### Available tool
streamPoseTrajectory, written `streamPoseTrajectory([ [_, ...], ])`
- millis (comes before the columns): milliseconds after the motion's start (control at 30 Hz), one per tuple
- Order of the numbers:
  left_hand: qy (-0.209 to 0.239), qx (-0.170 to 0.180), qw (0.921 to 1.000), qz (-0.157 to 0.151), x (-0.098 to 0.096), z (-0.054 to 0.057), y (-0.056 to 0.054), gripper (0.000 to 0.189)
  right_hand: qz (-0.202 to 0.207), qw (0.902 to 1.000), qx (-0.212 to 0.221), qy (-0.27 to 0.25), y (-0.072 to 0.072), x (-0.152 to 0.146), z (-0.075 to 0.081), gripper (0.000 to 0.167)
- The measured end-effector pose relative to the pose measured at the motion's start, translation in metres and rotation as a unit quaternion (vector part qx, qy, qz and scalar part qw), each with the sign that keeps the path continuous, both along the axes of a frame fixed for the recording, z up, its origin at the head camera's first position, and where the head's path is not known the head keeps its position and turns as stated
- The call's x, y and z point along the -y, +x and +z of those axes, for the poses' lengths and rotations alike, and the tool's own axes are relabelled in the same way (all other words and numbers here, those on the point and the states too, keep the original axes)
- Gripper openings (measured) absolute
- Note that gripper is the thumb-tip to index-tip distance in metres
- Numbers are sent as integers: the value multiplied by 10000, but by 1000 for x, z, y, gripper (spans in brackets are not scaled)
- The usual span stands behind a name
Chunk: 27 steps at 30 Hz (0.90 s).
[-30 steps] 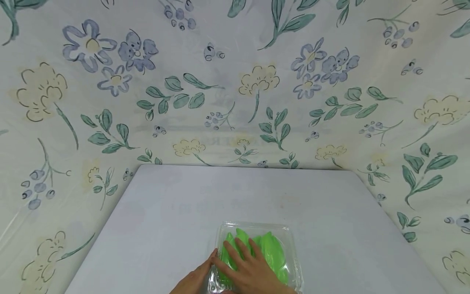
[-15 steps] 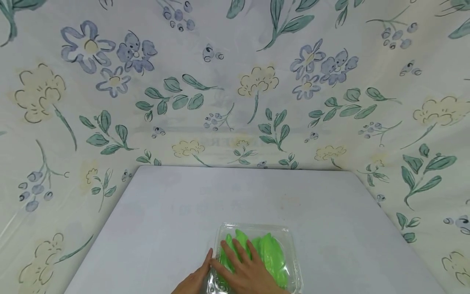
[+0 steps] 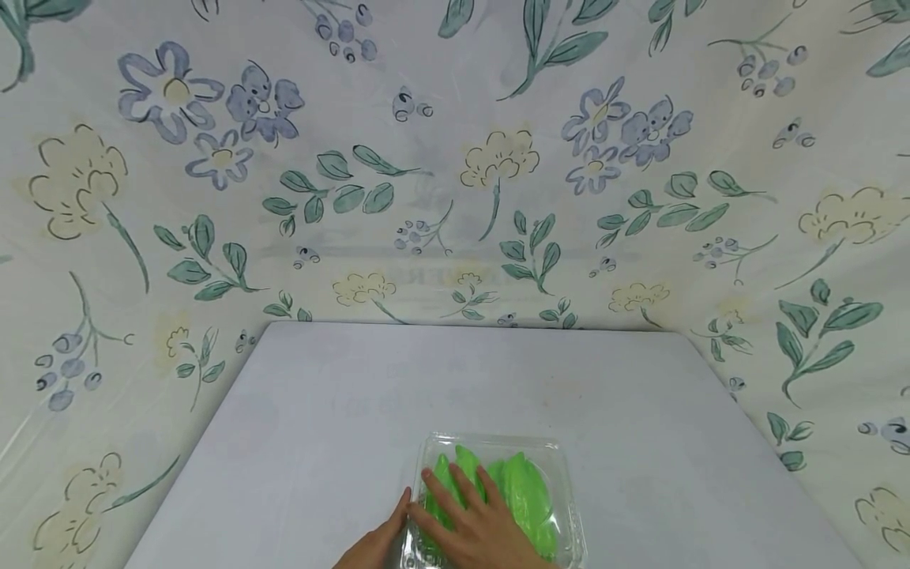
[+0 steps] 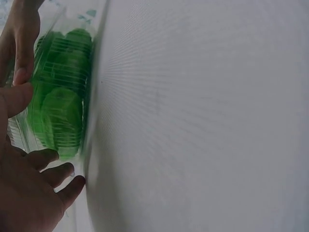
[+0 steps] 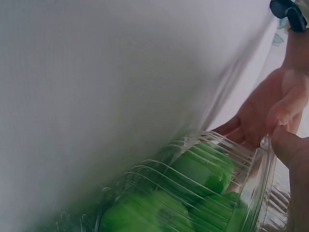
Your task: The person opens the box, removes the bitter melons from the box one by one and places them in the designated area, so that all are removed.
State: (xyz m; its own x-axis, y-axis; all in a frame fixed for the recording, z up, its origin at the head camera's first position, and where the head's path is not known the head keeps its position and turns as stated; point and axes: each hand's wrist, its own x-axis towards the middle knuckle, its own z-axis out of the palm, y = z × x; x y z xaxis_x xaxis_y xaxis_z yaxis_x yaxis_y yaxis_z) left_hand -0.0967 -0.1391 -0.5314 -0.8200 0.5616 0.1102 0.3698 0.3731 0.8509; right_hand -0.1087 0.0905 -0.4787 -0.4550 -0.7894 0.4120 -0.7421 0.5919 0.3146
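Note:
A clear plastic clamshell box [image 3: 566,490] sits at the near middle of the table, its lid down. Through it show several bright green, ridged, fruit-like pieces [image 3: 528,490] with pointed ends; their kind is unclear. My right hand [image 3: 476,523] lies spread across the left part of the lid, fingers straight. Beside the box's left wall is my left hand [image 3: 375,542], thumb near the rim and fingers extended low along the side. In the left wrist view, the left hand's fingers [image 4: 57,175] look relaxed. Both thumbs meet near the box's edge in the right wrist view.
A white table [image 3: 341,387] extends behind and to both sides of the box. Pale floral cloth [image 3: 426,190] hangs behind the table and along its sides. A dark device [image 5: 289,13] is worn on the left wrist.
My right hand has slid slightly left over the lid. My left hand's fingertips have shifted a little left and down along the side. The box stays in place.

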Motion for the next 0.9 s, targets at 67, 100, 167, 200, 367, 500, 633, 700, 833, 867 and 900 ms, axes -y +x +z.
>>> streamPoseTrajectory([
  [67, 39, 55, 10000, -34, 0, 1, 0, 109, 7, 10000, -27, -21, 0, 0, 0, 84],
  [100, 64, 89, 9999, -51, 0, 1, 0, 109, 8, 10000, -29, -34, 1, 0, -1, 84],
  [167, 121, 185, 9997, -88, 0, 2, 0, 109, -5, 10000, -17, -64, 1, 1, -1, 82],
  [200, 154, 241, 9995, -111, 0, 2, 0, 109, -15, 10000, -25, -82, 2, 1, -2, 82],
  [367, 155, 295, 9994, -132, 0, 1, -1, 109, -33, 9999, -38, -126, 3, 2, -3, 79],
  [500, 224, 337, 9991, -152, 0, -1, -1, 109, -37, 9999, 10, -96, 4, 2, -2, 79],
  [633, 177, 437, 9989, -12, -2, 1, 0, 109, -10, 9999, 105, -71, 5, 3, -1, 76],
  [700, 116, 475, 9987, 169, -3, 3, 1, 108, 5, 9999, 114, -53, 5, 4, 0, 74],
  [833, 56, 202, 9993, 302, 0, 4, 1, 104, 34, 10000, -21, 28, 4, 4, -1, 73],
  [867, 67, 90, 9996, 263, 1, 4, 0, 102, 41, 9999, -97, 45, 4, 4, -2, 73],
  [900, 48, -17, 9997, 223, 2, 4, 0, 101, 51, 9998, -163, 52, 4, 4, -2, 73],
])
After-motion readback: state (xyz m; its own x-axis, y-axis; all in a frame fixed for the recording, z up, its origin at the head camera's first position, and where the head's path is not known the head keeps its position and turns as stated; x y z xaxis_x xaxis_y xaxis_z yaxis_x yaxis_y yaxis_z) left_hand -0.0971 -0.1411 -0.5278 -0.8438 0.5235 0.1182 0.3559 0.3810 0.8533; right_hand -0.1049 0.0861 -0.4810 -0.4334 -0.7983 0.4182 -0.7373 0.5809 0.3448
